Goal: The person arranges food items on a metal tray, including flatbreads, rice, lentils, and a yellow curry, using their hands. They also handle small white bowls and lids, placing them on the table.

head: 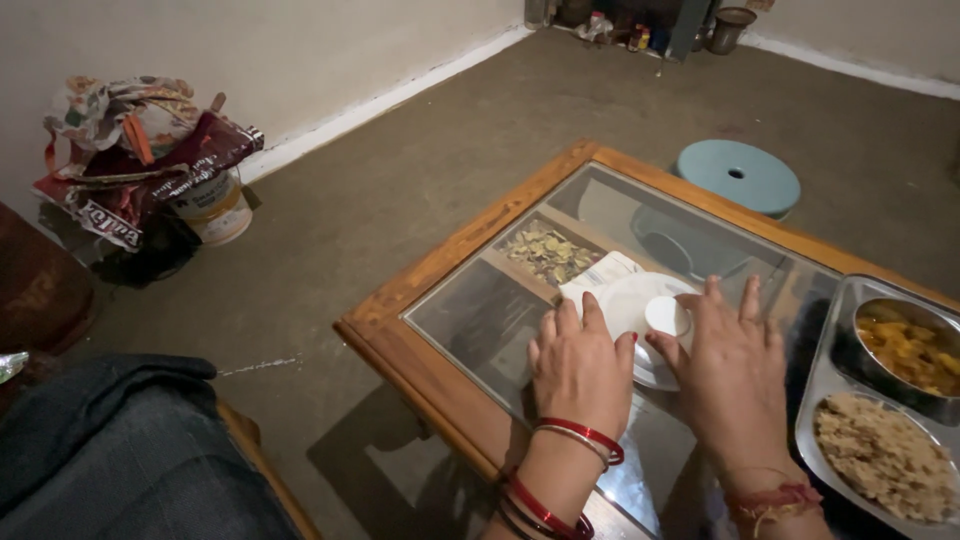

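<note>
The left hand (578, 362) lay flat, fingers loosely together, on the near-left edge of a white plate (628, 305), gripping nothing. The right hand (728, 362) rested spread beside it, its thumb against a small white lid (667, 316) on the plate, between both hands. The plate sat on the glass-topped surface (480, 315); a steel tray (835, 395) of food lay right of the hands.

I sit in dim light on a brown floor (420, 160) by pale walls (250, 50), a blue stool (738, 176) beyond my glass-topped wooden table (440, 270).
</note>
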